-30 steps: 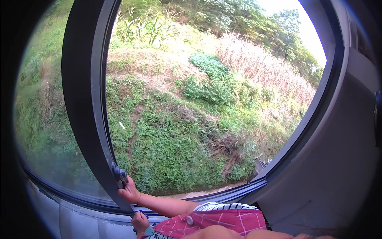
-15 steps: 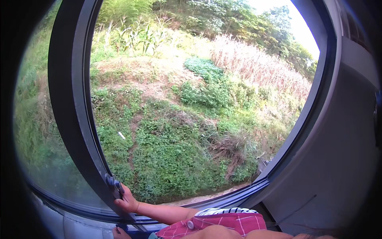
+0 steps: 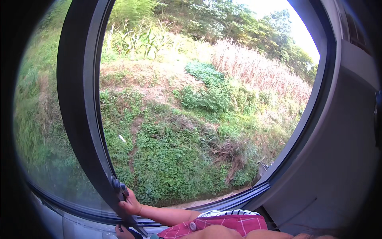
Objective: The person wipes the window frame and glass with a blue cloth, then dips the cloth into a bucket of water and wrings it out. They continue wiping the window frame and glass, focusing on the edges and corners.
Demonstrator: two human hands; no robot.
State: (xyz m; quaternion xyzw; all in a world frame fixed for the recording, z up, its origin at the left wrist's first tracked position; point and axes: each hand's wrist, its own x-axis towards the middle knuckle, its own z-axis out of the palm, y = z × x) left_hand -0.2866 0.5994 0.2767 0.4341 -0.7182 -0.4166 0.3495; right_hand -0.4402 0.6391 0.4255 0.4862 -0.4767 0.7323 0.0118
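Note:
My right hand (image 3: 130,204) is closed round the dark handle (image 3: 118,186) low on the edge of a sliding window sash (image 3: 75,99). Its thumb lies on the near side of the handle, and the bare forearm reaches in from the right. Below it, at the bottom edge of the picture, my left hand (image 3: 124,232) shows only in part. Its fingers look curled, beside something dark blue that could be cloth or a sleeve. The sash stands partway along its frame, with an open gap to its right.
The window track (image 3: 223,200) runs along the bottom of the opening, above a pale tiled sill (image 3: 79,229). A grey wall (image 3: 330,159) borders the right side. Outside rises a green slope (image 3: 167,159) with dry stalks (image 3: 258,63) and trees.
The sash has slid a little to the right, narrowing the gap. My right hand moved with it on the handle, and my left hand shifted slightly right too.

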